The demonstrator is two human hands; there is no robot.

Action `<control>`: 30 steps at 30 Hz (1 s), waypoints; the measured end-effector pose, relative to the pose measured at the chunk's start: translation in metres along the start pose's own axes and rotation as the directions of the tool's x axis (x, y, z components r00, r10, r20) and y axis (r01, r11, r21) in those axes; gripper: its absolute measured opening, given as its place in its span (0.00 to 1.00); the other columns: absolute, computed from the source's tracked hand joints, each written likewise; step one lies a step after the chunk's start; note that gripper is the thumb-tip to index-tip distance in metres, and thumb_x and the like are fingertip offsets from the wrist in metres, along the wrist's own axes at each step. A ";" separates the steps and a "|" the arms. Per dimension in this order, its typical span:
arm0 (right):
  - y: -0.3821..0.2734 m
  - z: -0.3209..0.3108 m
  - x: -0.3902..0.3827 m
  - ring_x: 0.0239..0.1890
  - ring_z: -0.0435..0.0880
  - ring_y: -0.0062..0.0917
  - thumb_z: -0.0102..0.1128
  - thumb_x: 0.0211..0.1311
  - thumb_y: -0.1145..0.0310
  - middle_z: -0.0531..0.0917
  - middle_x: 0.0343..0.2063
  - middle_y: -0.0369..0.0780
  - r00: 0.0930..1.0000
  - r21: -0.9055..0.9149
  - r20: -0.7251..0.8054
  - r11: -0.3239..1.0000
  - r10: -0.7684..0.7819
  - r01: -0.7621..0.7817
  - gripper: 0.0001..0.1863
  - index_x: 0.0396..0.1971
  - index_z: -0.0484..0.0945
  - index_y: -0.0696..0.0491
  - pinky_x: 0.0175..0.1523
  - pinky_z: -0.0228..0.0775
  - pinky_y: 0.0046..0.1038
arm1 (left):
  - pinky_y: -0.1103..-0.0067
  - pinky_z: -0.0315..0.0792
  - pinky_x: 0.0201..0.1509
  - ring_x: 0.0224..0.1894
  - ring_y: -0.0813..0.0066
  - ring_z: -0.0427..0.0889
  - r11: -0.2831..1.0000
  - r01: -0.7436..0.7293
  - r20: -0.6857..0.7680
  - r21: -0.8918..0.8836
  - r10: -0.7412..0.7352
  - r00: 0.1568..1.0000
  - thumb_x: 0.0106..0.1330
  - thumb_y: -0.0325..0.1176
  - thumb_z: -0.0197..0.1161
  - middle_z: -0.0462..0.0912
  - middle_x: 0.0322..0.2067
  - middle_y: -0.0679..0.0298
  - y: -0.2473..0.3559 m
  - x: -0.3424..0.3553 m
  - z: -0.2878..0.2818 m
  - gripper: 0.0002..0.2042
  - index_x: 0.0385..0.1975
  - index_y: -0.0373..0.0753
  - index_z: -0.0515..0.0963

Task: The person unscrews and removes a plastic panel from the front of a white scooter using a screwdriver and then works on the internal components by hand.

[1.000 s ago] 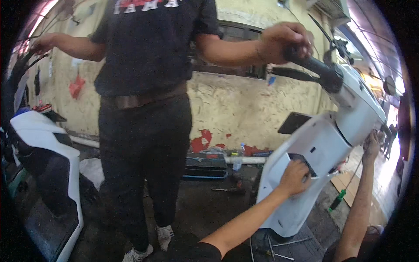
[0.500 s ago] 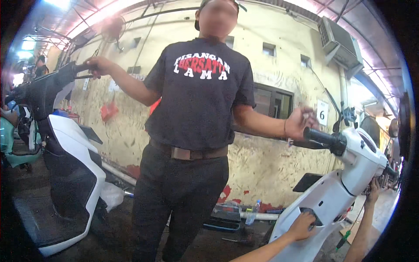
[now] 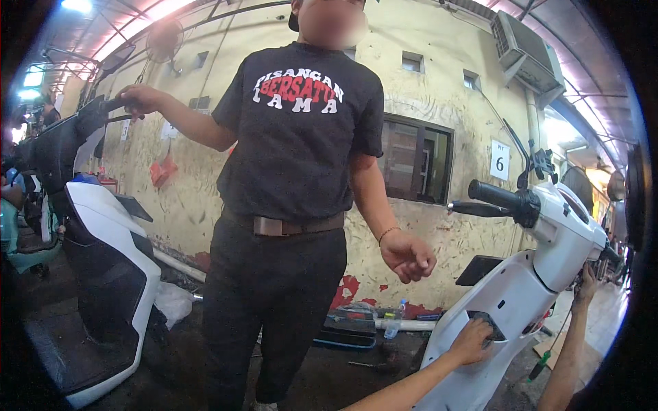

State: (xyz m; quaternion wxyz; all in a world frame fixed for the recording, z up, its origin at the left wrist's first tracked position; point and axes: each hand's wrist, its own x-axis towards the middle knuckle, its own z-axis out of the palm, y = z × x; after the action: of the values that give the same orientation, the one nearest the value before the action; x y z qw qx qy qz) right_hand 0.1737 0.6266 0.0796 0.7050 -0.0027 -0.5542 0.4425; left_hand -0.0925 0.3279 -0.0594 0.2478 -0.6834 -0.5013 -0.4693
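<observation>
My left hand [image 3: 473, 342] has its fingers curled at the dark compartment [image 3: 497, 332] in the white scooter's front panel [image 3: 504, 294]; what they grip is hidden. My right hand [image 3: 585, 288] is raised beside the steering column, fingers bent around something too small to make out. A green-handled screwdriver [image 3: 539, 366] slants below it, its thin shaft reaching toward that hand. A co-worker [image 3: 288, 171] in a dark T-shirt stands facing me, one hand [image 3: 140, 101] on a black grip at left, the other [image 3: 404, 257] hanging beside the white scooter's handlebar [image 3: 493, 195].
At left stands a black and white scooter [image 3: 103, 288], with a mint one [image 3: 24, 250] behind. A stained wall [image 3: 418, 253] has a window and air conditioner. A tray [image 3: 343, 332], bottle [image 3: 394, 325] and white bag [image 3: 175, 301] lie near its pipe.
The co-worker's hand on the white scooter's grip has let go and dropped. The view has tilted up since the oldest frame. Both my hands stay on the scooter.
</observation>
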 end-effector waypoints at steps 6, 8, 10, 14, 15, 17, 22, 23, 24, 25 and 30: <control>0.009 0.017 -0.011 0.38 0.76 0.16 0.58 0.64 0.58 0.81 0.38 0.33 0.992 -0.059 -0.115 0.997 0.043 -0.050 0.23 0.52 0.75 0.59 0.41 0.66 0.17 | 0.65 0.65 0.48 0.44 0.55 0.71 0.999 -0.032 -0.080 0.038 0.035 0.996 0.50 0.34 0.62 0.74 0.33 0.55 -0.003 -0.003 -0.003 0.10 0.29 0.37 0.72; 0.014 0.002 0.006 0.36 0.79 0.15 0.58 0.65 0.64 0.82 0.38 0.35 0.992 0.014 -0.125 1.000 -0.017 0.019 0.18 0.49 0.75 0.61 0.38 0.69 0.16 | 0.65 0.65 0.48 0.44 0.55 0.71 1.000 -0.027 -0.061 -0.002 0.026 0.998 0.51 0.34 0.62 0.75 0.33 0.55 0.003 -0.001 -0.001 0.10 0.29 0.37 0.72; 0.030 -0.011 0.023 0.30 0.75 0.12 0.59 0.64 0.63 0.82 0.36 0.34 0.978 0.039 -0.182 0.993 -0.106 0.115 0.19 0.49 0.76 0.59 0.28 0.61 0.15 | 0.65 0.65 0.49 0.44 0.55 0.71 1.000 -0.002 -0.035 0.013 0.002 0.999 0.52 0.33 0.61 0.75 0.33 0.55 0.008 0.001 0.001 0.09 0.29 0.37 0.71; 0.039 -0.020 0.025 0.21 0.66 0.07 0.62 0.61 0.60 0.81 0.34 0.31 0.972 0.025 -0.193 0.990 -0.131 0.138 0.21 0.50 0.77 0.58 0.16 0.48 0.14 | 0.64 0.65 0.52 0.46 0.54 0.71 1.000 0.003 -0.003 -0.017 -0.003 1.000 0.54 0.34 0.61 0.74 0.34 0.55 0.004 0.001 -0.003 0.09 0.30 0.37 0.72; 0.032 -0.019 0.022 0.19 0.65 0.06 0.62 0.61 0.60 0.81 0.33 0.31 0.976 0.017 -0.181 0.992 -0.119 0.124 0.21 0.49 0.77 0.58 0.16 0.46 0.15 | 0.64 0.64 0.53 0.47 0.54 0.71 1.000 0.007 0.017 -0.004 -0.007 1.000 0.54 0.34 0.60 0.75 0.35 0.54 0.003 0.001 -0.001 0.09 0.30 0.36 0.72; 0.014 0.000 0.004 0.20 0.66 0.07 0.62 0.61 0.61 0.81 0.32 0.32 0.987 0.000 -0.159 1.000 -0.025 0.026 0.21 0.49 0.77 0.59 0.19 0.49 0.13 | 0.63 0.64 0.55 0.48 0.54 0.70 0.998 -0.042 -0.109 0.049 0.047 0.993 0.54 0.35 0.61 0.75 0.37 0.53 0.002 -0.002 0.003 0.11 0.32 0.36 0.73; 0.018 -0.008 0.012 0.28 0.72 0.12 0.62 0.61 0.65 0.81 0.36 0.35 0.971 -0.049 -0.184 0.988 -0.153 0.146 0.21 0.50 0.74 0.61 0.29 0.59 0.14 | 0.63 0.63 0.56 0.49 0.53 0.70 0.999 0.033 0.034 0.001 -0.033 0.999 0.54 0.35 0.61 0.75 0.39 0.52 -0.001 0.001 0.005 0.12 0.33 0.35 0.74; 0.018 -0.011 0.010 0.36 0.78 0.17 0.61 0.62 0.68 0.81 0.40 0.38 0.983 -0.097 -0.144 0.990 -0.111 0.098 0.20 0.51 0.73 0.63 0.37 0.68 0.15 | 0.63 0.63 0.57 0.50 0.53 0.70 0.999 0.031 0.044 -0.017 -0.030 0.999 0.54 0.35 0.61 0.75 0.39 0.52 -0.002 0.001 0.005 0.12 0.34 0.35 0.74; 0.019 -0.011 0.010 0.36 0.78 0.17 0.61 0.62 0.68 0.81 0.40 0.38 0.984 -0.096 -0.143 0.991 -0.109 0.096 0.20 0.51 0.73 0.63 0.37 0.68 0.15 | 0.63 0.63 0.57 0.50 0.53 0.70 0.999 0.033 0.045 -0.016 -0.032 0.998 0.54 0.35 0.61 0.75 0.39 0.52 -0.002 0.000 0.005 0.12 0.34 0.35 0.74; 0.020 -0.011 0.010 0.37 0.79 0.18 0.62 0.62 0.67 0.81 0.41 0.38 0.986 -0.114 -0.137 0.990 -0.097 0.082 0.22 0.52 0.72 0.64 0.38 0.68 0.15 | 0.62 0.64 0.56 0.48 0.52 0.70 0.999 0.025 0.029 -0.023 -0.025 0.999 0.53 0.35 0.62 0.75 0.39 0.53 -0.002 0.000 0.005 0.12 0.33 0.35 0.74; 0.028 -0.018 0.024 0.41 0.80 0.20 0.62 0.62 0.67 0.81 0.43 0.40 0.986 -0.061 -0.124 0.992 -0.115 0.108 0.24 0.53 0.71 0.64 0.43 0.70 0.18 | 0.63 0.65 0.52 0.46 0.54 0.70 0.992 -0.113 -0.238 0.058 0.123 0.964 0.52 0.34 0.62 0.74 0.37 0.55 0.000 -0.001 0.011 0.11 0.31 0.36 0.74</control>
State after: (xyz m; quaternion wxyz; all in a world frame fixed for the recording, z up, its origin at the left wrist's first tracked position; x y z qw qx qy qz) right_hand 0.1706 0.6679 0.0775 0.7621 -0.0189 -0.5193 0.3861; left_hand -0.0883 0.3359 -0.0651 0.3493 -0.6445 -0.4363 -0.5218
